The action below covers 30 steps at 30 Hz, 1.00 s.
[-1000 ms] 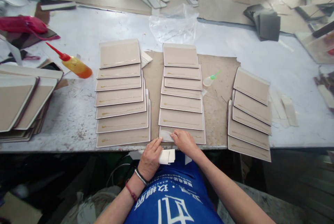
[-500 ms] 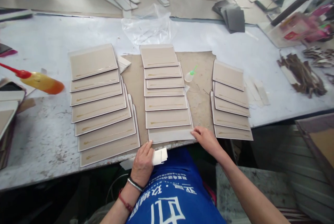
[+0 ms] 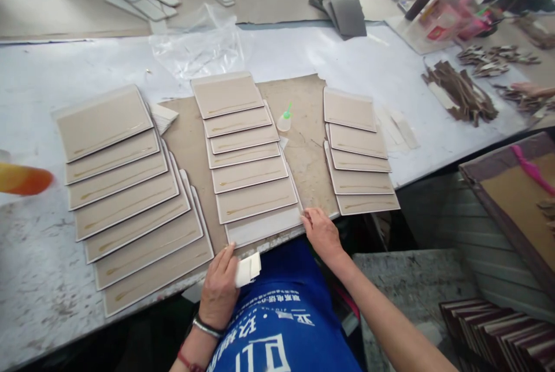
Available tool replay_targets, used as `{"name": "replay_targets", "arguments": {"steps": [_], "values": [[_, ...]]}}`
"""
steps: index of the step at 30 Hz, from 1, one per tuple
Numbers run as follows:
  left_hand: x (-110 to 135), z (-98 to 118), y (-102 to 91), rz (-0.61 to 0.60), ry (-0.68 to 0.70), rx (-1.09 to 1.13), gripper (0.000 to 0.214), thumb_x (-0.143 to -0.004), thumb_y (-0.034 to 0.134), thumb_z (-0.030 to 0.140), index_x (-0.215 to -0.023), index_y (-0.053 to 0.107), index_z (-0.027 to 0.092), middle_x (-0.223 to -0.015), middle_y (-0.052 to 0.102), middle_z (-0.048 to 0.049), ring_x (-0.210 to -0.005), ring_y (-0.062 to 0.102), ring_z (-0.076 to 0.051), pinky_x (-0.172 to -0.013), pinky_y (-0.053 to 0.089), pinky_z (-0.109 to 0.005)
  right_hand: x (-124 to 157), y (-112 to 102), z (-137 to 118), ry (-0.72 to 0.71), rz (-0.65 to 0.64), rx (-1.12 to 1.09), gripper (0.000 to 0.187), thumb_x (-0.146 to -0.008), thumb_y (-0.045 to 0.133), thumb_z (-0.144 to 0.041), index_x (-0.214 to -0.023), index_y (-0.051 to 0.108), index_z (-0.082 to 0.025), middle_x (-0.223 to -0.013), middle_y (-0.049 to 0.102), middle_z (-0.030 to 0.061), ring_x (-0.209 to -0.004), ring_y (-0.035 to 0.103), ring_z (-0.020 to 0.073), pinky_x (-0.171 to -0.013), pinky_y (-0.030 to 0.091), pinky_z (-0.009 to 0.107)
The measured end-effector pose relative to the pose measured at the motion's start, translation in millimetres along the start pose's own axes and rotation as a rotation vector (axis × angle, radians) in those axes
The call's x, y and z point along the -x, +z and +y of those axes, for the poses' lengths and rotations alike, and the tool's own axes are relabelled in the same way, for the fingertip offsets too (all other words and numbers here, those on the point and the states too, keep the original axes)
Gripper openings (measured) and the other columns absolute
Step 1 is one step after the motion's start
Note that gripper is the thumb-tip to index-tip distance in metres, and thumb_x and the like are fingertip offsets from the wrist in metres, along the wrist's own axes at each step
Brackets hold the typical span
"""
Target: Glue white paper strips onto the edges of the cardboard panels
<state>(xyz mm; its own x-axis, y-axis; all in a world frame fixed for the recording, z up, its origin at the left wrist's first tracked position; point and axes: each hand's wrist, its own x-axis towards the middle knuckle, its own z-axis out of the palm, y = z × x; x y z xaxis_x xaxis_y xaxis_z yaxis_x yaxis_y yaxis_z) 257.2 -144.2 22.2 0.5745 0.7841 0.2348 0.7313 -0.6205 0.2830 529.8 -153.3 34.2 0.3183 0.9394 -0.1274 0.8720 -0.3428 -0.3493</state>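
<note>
- At the table's near edge, the left hand [image 3: 220, 285] is closed around white slips [image 3: 248, 269], its fingertips at the left corner of a pale strip [image 3: 265, 229]; the thumb is hidden.
- The right hand [image 3: 323, 234] has thumb and forefinger pinched at the strip's right end.
- That strip lies along the near end of the middle row of boards [image 3: 250, 179], just in from the edge.
- If one hand pulled harder, the strip could skew or wrinkle.
- Each board farther up bears a brown line [image 3: 234, 210], probably glue; a dragging finger or sleeve might smear it, and slow work might let it dry.
- The slips jut out over the blue apron [image 3: 277, 302], so a loosened grip could drop them.
- The right row of boards [image 3: 362, 149] has a near corner poking past the edge, where the forearm might knock it.
- The left row of boards [image 3: 125, 190] fans down to the edge too.
- The table [image 3: 52, 279] is pale and stained at left, with brown paper [image 3: 306, 114] mid-table, a small green-tipped bottle [image 3: 284, 122] on it, and an orange bottle [image 3: 26, 180] cut off at left.
- Farther off lie a clear bag [image 3: 197, 45] and grey pieces [image 3: 347, 13]; at far right, another person's hand [image 3: 535, 91] rests near dark scraps [image 3: 462, 94].
</note>
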Motion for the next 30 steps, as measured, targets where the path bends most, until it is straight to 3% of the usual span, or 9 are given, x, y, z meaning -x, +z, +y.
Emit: {"name": "replay_targets", "arguments": {"steps": [6,13,20,27,30], "values": [[1,1,0.9,0.013,-0.009,0.021,0.017,-0.083,0.039,0.009,-0.083,0.055,0.014,-0.112,0.06,-0.0152,-0.105,0.054,-0.025,-0.088,0.049,-0.039,11,19,-7,-0.096,0.179,0.196,0.014,-0.087,0.048,-0.022,-0.094,0.059,-0.018,-0.084,0.061,0.0082,-0.084,0.054,0.0215,-0.075,0.041,0.03],[2,2,1.8,0.012,-0.017,0.017,0.017,-0.083,0.039,0.009,-0.083,0.055,0.014,-0.113,0.06,-0.0157,-0.106,0.054,-0.024,-0.088,0.049,-0.039,15,24,-9,-0.092,0.271,0.167,0.016,-0.085,0.051,-0.021,-0.097,0.061,-0.018,-0.089,0.061,0.0082,-0.085,0.053,0.0212,-0.076,0.043,0.03],[3,2,2.6,-0.001,-0.005,-0.004,0.015,-0.083,0.041,0.009,-0.081,0.055,0.013,-0.114,0.06,-0.0173,-0.105,0.054,-0.025,-0.089,0.048,-0.039,15,30,-16,-0.047,0.228,0.073,0.012,-0.086,0.049,-0.018,-0.088,0.061,-0.017,-0.081,0.058,0.0071,-0.08,0.055,0.0193,-0.071,0.044,0.028],[3,1,4.4,0.01,-0.007,0.012,0.015,-0.081,0.042,0.007,-0.08,0.056,0.013,-0.113,0.06,-0.018,-0.105,0.054,-0.025,-0.09,0.048,-0.039,4,23,-22,0.151,0.114,-0.083,0.009,-0.083,0.05,-0.019,-0.076,0.056,-0.02,-0.081,0.057,0.0042,-0.075,0.056,0.0167,-0.065,0.042,0.026],[3,1,3.8,0.01,-0.011,0.016,0.016,-0.083,0.041,0.009,-0.08,0.056,0.013,-0.113,0.06,-0.0179,-0.106,0.054,-0.024,-0.089,0.048,-0.039,2,19,-25,0.168,0.078,-0.063,0.012,-0.082,0.05,-0.02,-0.071,0.051,-0.021,-0.078,0.056,0.003,-0.074,0.055,0.0171,-0.064,0.04,0.026]]}}
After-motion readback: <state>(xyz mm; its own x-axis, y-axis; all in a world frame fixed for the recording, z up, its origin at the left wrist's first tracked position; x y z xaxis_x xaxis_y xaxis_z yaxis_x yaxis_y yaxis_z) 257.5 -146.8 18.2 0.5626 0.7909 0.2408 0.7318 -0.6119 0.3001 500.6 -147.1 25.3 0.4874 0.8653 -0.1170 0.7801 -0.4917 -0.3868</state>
